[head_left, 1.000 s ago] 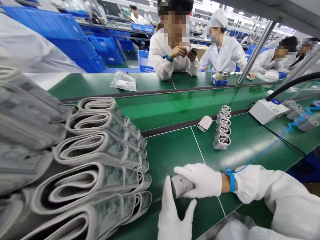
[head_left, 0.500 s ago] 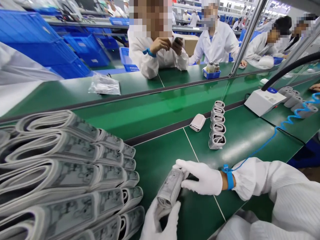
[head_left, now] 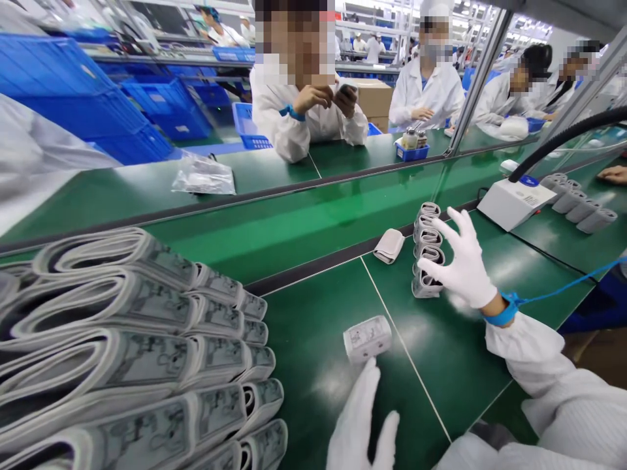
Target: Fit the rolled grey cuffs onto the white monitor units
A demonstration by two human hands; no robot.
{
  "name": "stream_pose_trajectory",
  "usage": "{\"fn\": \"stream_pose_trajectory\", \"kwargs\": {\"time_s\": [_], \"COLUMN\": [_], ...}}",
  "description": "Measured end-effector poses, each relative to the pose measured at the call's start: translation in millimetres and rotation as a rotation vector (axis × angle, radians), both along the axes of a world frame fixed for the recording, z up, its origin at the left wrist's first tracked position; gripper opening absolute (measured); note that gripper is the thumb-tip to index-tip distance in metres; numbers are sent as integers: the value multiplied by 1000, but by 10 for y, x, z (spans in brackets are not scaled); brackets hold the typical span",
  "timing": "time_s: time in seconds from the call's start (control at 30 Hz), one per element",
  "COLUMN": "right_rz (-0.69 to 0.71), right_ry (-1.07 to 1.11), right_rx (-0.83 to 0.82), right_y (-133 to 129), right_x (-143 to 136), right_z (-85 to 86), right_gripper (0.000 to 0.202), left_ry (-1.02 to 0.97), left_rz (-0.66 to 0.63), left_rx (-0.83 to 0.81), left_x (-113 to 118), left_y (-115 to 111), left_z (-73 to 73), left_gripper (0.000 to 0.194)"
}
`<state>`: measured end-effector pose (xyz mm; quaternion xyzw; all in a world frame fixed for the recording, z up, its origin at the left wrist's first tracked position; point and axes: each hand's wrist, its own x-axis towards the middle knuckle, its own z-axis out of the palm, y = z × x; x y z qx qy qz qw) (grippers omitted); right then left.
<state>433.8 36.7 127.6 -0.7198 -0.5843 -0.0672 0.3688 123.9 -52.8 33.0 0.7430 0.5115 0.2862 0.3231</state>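
Observation:
A rolled grey cuff (head_left: pixel 368 339), printed with dark drawings, lies by itself on the green bench top. Just below it is my left hand (head_left: pixel 360 418), white-gloved, with thumb and fingers apart; its fingertips are at the cuff's near edge, and whether they touch it I cannot tell. My right hand (head_left: pixel 463 261), also gloved and wearing a blue wrist strap, is spread open beside a short row of rolled cuffs (head_left: pixel 427 287) standing on end. Its thumb and fingertips overlap the row's right side, without a visible grip. Left of the row lies a separate pale folded cuff (head_left: pixel 389 246).
Stacked rolled cuffs (head_left: pixel 147 365) fill the left foreground. A white box (head_left: pixel 514 202) with a black flexible arm stands at right, near more cuffs (head_left: pixel 582 205). Across the bench, a person holds a phone (head_left: pixel 347 94); a plastic bag (head_left: pixel 204 175) and small blue tray (head_left: pixel 412 151) lie there.
Both hands have let go of the cuff, which now rests on the bench, turned more sideways. My right hand has moved up and right to the row; my left has shifted slightly right.

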Motion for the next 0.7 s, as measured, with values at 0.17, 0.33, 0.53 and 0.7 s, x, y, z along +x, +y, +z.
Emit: {"fn": "stream_pose_trajectory", "kwargs": {"time_s": [0.17, 0.33, 0.53, 0.7], "right_rz": [188, 91, -248, -430], "right_ry": [132, 227, 205, 114], "right_rx": [-397, -420, -462, -606], "right_y": [-59, -172, -211, -292], "right_x": [511, 747, 827, 1004], "right_z": [-77, 39, 41, 37], "right_gripper": [70, 45, 47, 35], "left_ry": [346, 479, 594, 549], "left_rz": [-343, -508, -440, -303], "left_rx": [220, 153, 56, 108], "left_x": [350, 160, -73, 348], "left_y": [26, 183, 485, 774], "left_z": [-97, -144, 252, 443], "left_gripper": [65, 72, 63, 60]}}
